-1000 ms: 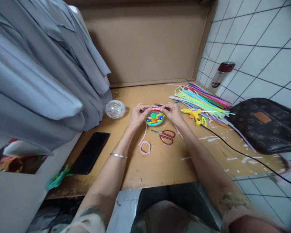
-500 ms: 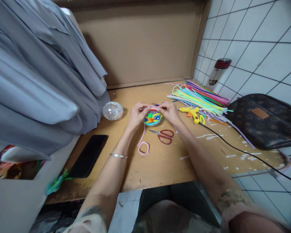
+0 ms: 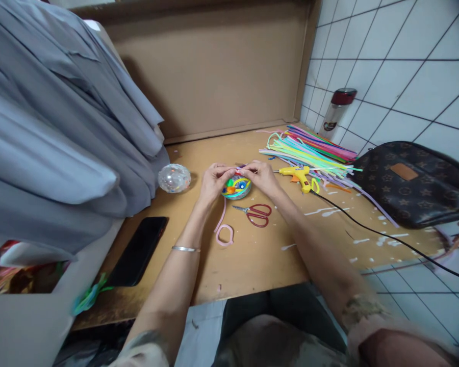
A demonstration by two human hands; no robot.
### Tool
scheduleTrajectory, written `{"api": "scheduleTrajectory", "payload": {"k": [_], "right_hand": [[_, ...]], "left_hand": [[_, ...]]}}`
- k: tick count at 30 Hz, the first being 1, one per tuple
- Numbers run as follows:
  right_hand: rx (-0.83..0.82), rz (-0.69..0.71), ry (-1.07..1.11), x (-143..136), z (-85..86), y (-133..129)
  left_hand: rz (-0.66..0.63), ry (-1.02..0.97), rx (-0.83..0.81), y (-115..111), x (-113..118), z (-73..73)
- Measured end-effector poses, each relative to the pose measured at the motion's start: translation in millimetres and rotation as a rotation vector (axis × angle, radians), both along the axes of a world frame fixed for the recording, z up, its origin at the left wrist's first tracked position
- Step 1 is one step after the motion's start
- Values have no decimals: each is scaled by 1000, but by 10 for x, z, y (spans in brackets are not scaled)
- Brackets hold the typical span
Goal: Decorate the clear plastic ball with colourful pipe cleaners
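Note:
My left hand (image 3: pixel 214 182) and my right hand (image 3: pixel 260 176) meet over the far side of a clear ball (image 3: pixel 240 194) decorated with coloured pipe cleaners. Both are closed, thumbs and fingertips pinching a pink pipe cleaner (image 3: pixel 238 171) along the ball's top. On the side towards me the ball carries yellow and blue curls, an orange piece and a green piece. My fingers hide part of its upper edge. Just in front lie red-handled scissors (image 3: pixel 258 214), closed, and a curled pink pipe cleaner (image 3: pixel 225 235).
A second clear ball (image 3: pixel 174 178) sits to the left, beyond a black phone (image 3: pixel 139 251). To the right are a yellow glue gun (image 3: pixel 299 177) with a black cord, a pile of pipe cleaners (image 3: pixel 309 150), a bottle (image 3: pixel 337 109) and a brown bag (image 3: pixel 413 183).
The decorated ball has turned slightly, bringing its green and orange pieces nearer my left thumb. My fingers still pinch at its top. The whole view has shifted a little.

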State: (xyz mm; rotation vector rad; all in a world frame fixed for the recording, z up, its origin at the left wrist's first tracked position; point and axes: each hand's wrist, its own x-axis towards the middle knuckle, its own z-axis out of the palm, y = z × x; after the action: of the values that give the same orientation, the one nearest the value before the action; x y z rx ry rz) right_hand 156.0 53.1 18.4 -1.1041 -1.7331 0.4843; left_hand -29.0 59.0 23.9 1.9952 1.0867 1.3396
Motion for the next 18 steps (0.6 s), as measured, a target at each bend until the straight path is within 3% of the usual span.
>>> {"api": "scheduleTrajectory", "payload": {"k": [7,11,18], "right_hand": [[-71,-42,226,73,-25,56],[-111,-55,188,47,-31,42],[-35,-58,66,2,-73,41]], "left_hand": [[79,-57,-46,15,-91,-58],[101,-71,-51,17,-94,-70],[65,-72,-30,8,-53,-60]]}}
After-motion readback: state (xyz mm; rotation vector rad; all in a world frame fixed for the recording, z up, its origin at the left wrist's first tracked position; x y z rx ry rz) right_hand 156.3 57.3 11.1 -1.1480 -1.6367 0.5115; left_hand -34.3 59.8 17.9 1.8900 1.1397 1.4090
